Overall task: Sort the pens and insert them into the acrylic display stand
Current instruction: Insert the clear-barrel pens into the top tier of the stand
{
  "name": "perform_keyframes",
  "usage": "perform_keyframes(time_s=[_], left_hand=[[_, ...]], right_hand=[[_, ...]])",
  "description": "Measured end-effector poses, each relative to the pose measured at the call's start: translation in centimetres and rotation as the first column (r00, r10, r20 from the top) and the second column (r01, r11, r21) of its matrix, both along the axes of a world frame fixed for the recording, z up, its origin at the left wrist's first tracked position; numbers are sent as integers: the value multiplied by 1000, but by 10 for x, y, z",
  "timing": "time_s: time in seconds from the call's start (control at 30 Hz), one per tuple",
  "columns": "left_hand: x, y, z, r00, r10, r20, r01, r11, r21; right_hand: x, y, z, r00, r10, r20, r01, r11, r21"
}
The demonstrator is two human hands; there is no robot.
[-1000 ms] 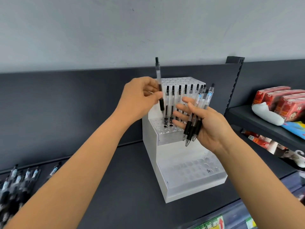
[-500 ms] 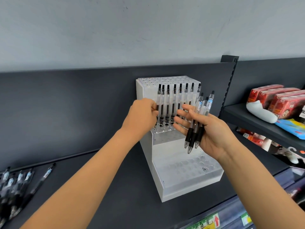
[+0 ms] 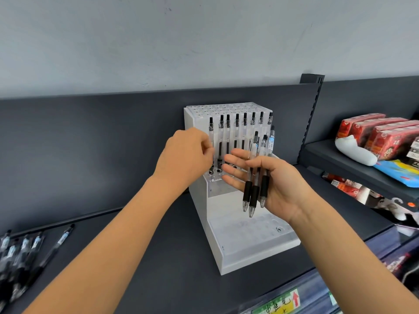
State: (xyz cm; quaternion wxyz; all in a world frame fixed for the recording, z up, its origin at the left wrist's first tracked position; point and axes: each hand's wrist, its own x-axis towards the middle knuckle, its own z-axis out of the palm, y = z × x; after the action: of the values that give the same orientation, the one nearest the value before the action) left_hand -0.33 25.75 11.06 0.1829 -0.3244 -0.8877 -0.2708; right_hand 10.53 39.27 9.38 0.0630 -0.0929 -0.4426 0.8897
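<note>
The white acrylic display stand [image 3: 249,239] sits on the dark shelf, with three stepped tiers of holes. Several clear pens with black grips [image 3: 237,132] stand upright in its middle tier. My left hand [image 3: 186,155] is at the left end of that row, and its curled fingertips pinch the leftmost pen [image 3: 211,130], which stands in a hole. My right hand [image 3: 278,184] is in front of the stand, palm up with the fingers stretched out. Its thumb clamps three pens [image 3: 255,193], tips pointing down. The stand's top and bottom tiers hold no pens.
Several loose pens [image 3: 20,252] lie on the shelf at the far left. On a neighbouring shelf to the right are red packs [image 3: 381,137] and a white object [image 3: 353,150]. A slotted shelf upright [image 3: 310,114] stands just right of the stand.
My left hand brought a raised pen down into the left end of the middle row. My right hand kept its three pens and sank slightly.
</note>
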Motion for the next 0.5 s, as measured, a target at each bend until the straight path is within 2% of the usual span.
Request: perform_keyframes(time_s=[0.07,0.13,0.3,0.4,0.5], left_hand=[[15,-3,6,956,-234,177,197,959,202],[24,-1,10,853,-405,329,308,900,310],[27,-1,17,740,-451,499,290,883,369],[23,-8,20,743,-455,491,231,863,449],[8,-18,20,853,-371,368,73,782,619]], right_hand=[[-2,-2,2,999,31,-15,-31,1000,-1],[-4,-6,4,997,66,-39,-67,998,-15],[-11,-14,10,984,144,-104,-148,988,-33],[-10,-13,10,991,86,-106,-81,995,55],[-11,-6,5,995,-95,0,94,981,170]])
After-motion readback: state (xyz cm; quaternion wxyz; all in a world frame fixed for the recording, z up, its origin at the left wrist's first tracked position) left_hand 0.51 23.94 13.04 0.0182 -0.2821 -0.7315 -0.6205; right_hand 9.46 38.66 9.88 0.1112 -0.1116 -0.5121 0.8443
